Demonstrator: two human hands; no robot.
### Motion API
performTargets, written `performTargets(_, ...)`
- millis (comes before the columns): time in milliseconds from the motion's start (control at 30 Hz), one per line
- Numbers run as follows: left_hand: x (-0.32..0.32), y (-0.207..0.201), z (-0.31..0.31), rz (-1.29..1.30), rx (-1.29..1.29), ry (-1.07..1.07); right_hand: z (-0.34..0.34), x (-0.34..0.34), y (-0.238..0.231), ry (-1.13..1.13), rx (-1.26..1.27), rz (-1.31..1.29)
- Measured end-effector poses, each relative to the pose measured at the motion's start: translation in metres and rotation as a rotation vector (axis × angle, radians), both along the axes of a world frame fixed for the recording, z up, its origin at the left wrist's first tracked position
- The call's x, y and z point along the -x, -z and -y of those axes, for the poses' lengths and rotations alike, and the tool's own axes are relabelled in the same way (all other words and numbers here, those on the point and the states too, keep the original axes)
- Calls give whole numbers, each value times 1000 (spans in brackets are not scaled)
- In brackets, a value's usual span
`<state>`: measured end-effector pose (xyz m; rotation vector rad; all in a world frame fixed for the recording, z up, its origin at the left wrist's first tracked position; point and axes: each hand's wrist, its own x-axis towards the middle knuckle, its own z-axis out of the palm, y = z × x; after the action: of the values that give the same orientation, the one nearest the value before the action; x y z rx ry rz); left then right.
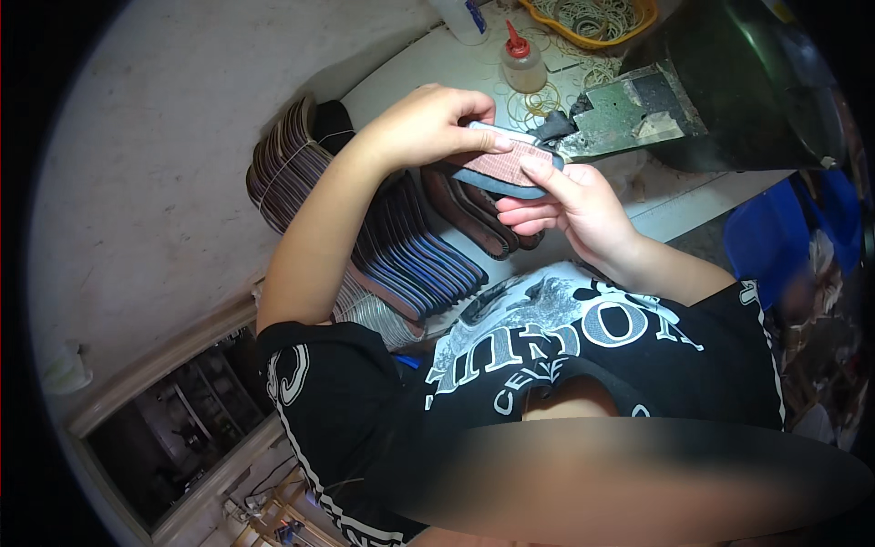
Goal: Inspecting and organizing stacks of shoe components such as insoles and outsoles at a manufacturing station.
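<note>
A slipper sole [512, 170] with a pinkish woven top and a blue-grey edge is held in both hands at the table. My left hand [436, 126] grips its far left side, thumb lying on the top face and fingers curled behind. At its right end my right hand [588, 202] pinches it, thumb on top and the other fingers below. The sole's far edge lies close to a small dark part [552, 128] at the tip of a green metal machine arm [629, 114]; whether they touch I cannot tell. Brown soles [467, 211] lie beneath my hands.
Rows of stacked soles [415, 248] and a tied bundle [287, 169] stand on the left. Beyond the hands are a red-tipped bottle [523, 69], loose rubber bands [538, 102] and a yellow basket [606, 43] of bands. The machine's dark body [747, 91] fills the far right, above blue plastic [766, 228].
</note>
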<state>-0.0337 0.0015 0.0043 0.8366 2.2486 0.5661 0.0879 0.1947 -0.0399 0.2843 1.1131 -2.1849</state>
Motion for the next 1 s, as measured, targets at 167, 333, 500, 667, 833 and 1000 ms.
performTargets(167,-34,-1,0,-114,-21,-169,-7,3,3,-24,-21,-56)
performTargets(333,-54,-5,-5,-106,-31,-274,-5,2,1,39,15,-46)
performTargets(500,-57,17,7,179,-94,-413,-4,0,6,28,61,-92)
performTargets(667,-66,12,-1,350,-143,-517,-13,3,6,-18,-36,-118)
performTargets(833,-76,9,-9,455,-201,-612,-19,6,8,-66,-61,-162)
performTargets(1000,-79,0,-20,663,-235,-705,-31,10,14,-111,-24,-155)
